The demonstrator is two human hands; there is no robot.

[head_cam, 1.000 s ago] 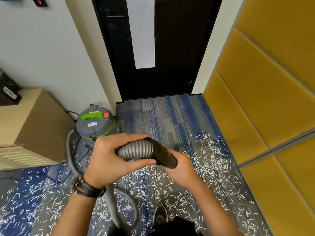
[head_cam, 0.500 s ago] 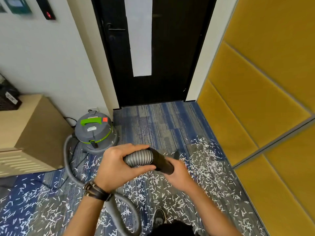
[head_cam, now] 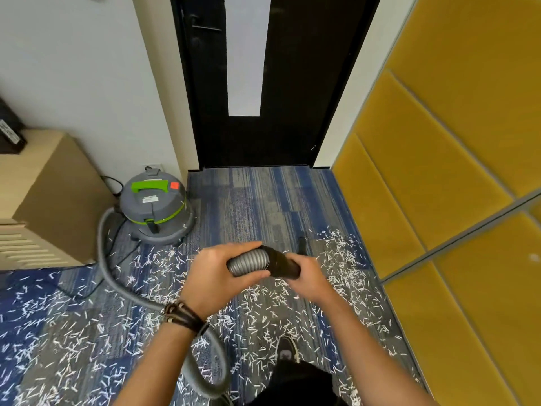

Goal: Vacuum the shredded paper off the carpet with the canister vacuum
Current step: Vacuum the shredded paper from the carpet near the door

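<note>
2 hands share the hose (head_cam: 248,262) in front of us. Our left hand (head_cam: 215,276) wraps the ribbed grey end, fingers over and thumb under, and our right hand (head_cam: 307,278) curls round the black cuff (head_cam: 282,263) just beside it. We judge this split grip steadies the joint while the right hand aims. A dark tip (head_cam: 301,244) shows just beyond the right hand; how near it sits to the carpet (head_cam: 263,197) we cannot tell.

The hose loops under our left arm and round to the vacuum (head_cam: 153,206), which stands against the wall near the door (head_cam: 292,83), well apart from us. That slack looks left so we can reach sideways without dragging the vacuum.

Paper (head_cam: 345,276) lies thick on the carpet round our shoe (head_cam: 285,348), along the yellow wall and far to the left. By that spread, we judge most of the job is ahead.
</note>
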